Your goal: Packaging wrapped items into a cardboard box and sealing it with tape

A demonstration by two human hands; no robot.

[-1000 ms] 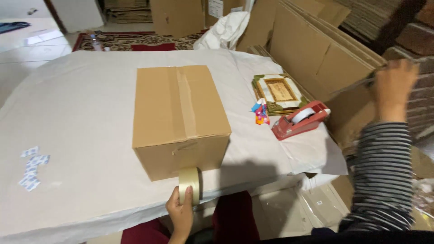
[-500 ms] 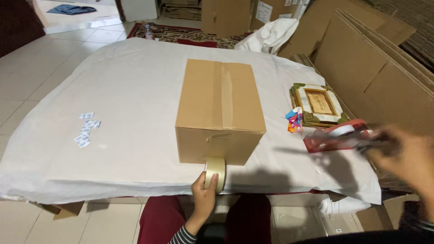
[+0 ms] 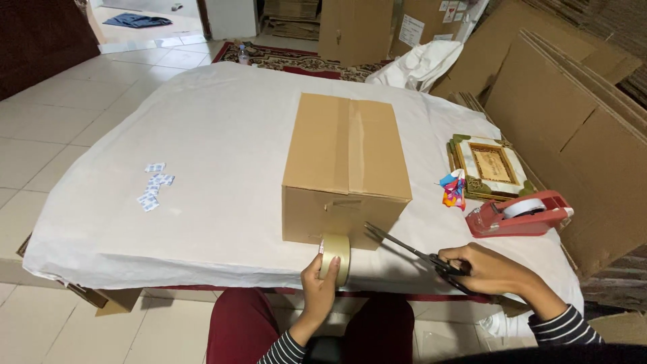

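Cardboard box being taped on a white-covered tabletop, viewed from the head camera.

Left hand point(image 3: 319, 283): closed around a tape roll point(image 3: 335, 258) held against the near face of the box point(image 3: 347, 168) at the tabletop point(image 3: 202, 148) edge. Right hand point(image 3: 495, 271): fingers through the handles of scissors point(image 3: 414, 255), blades slightly parted, tips pointing at the box's lower right corner beside the roll. Right of box: framed picture point(image 3: 490, 166), small colourful item point(image 3: 452, 189), red tape dispenser point(image 3: 519, 214). Left: small blue-white packets point(image 3: 153, 187).
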